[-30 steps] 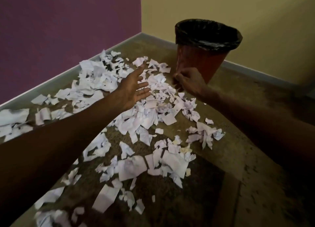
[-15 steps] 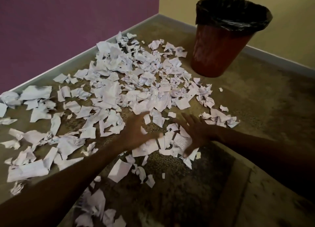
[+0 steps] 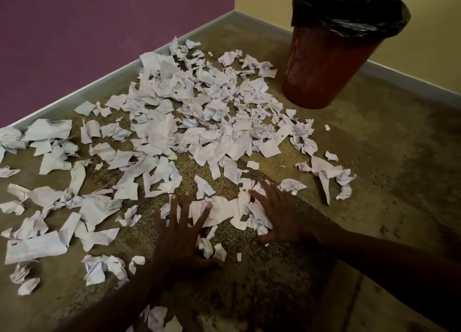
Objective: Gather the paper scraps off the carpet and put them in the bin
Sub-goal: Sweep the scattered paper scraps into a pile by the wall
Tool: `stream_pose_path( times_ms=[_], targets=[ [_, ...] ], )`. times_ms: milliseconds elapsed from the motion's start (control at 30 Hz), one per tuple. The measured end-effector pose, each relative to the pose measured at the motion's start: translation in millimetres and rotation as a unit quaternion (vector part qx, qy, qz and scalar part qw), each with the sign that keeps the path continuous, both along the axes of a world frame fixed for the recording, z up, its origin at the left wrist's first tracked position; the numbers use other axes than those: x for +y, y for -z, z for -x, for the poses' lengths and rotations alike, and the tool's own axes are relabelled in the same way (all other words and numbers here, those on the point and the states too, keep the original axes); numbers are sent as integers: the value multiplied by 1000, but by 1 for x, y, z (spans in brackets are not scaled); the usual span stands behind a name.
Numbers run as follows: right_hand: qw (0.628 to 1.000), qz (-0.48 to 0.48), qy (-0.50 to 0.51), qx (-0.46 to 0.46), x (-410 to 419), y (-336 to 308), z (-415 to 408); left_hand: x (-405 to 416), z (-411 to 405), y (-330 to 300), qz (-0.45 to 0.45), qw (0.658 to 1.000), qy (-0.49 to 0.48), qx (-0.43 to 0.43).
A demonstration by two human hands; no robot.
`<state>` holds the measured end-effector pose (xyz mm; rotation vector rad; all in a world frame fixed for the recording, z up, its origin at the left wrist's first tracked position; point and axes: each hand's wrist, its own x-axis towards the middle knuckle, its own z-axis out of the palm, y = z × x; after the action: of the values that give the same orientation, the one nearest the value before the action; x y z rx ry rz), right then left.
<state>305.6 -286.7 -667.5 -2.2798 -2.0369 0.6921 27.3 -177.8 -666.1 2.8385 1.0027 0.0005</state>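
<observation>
progress: early, paper scraps (image 3: 174,132) cover carpet (image 3: 374,182) | bin (image 3: 331,65) far right | left hand (image 3: 182,234), right hand (image 3: 277,217): fingers spread flat on near scraps, nothing gripped

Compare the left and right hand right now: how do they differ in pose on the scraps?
The left hand lies flat, fingers spread wide; the right hand is angled inward, fingers closer together. Both press on the same paper scraps on the carpet, gripping nothing.
</observation>
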Motion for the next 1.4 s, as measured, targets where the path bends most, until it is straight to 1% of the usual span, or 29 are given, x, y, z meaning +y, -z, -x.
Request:
stream_pose_path(
  times_ms=[100,267,333,433,533,600,667,767,833,933,1000,1067,1133,1200,1267,1333,1400],
  targets=[
    [1000,-19,-22,-1,11,-3,9,6,-3,3,20,999,-34,23],
    [991,-38,-93,-87,26,-5,20,10,-14,3,30,999,-23,-3],
    [987,-44,-105,-112,29,-5,22,16,-21,2,30,999,-30,7],
    [984,-57,-111,-128,31,-10,24,26,-25,6,28,999,-6,27],
    [988,-56,-105,-102,35,-9,25,36,-28,7,26,998,11,50],
    [989,-65,-104,-82,38,-6,25,43,-30,5,21,998,30,48],
    [991,-71,-103,-50,41,-4,23,51,-33,5,14,998,43,45],
    [992,-98,-84,11,42,-6,17,59,-37,9,32,996,58,52],
    [988,-130,-52,60,42,-10,14,61,-38,10,29,997,67,32],
    [976,-171,15,135,48,-18,9,63,-42,2,38,998,39,-35],
    [958,-193,78,198,56,-21,5,65,-45,-6,51,996,3,-77],
    [934,-197,160,252,65,-30,3,66,-49,-17,101,984,-44,-143],
    [907,-186,232,298,73,-41,4,68,-53,-31,165,960,-105,-200],
    [874,-175,277,359,78,-53,5,69,-60,-48,216,928,-149,-265],
    [828,-159,331,423,82,-66,4,71,-69,-62,236,903,-187,-308],
    [769,-145,382,492,85,-77,2,77,-79,-73,243,890,-221,-317],
    [722,-129,418,536,89,-88,-2,82,-89,-88,276,863,-261,-334]
  ],
)
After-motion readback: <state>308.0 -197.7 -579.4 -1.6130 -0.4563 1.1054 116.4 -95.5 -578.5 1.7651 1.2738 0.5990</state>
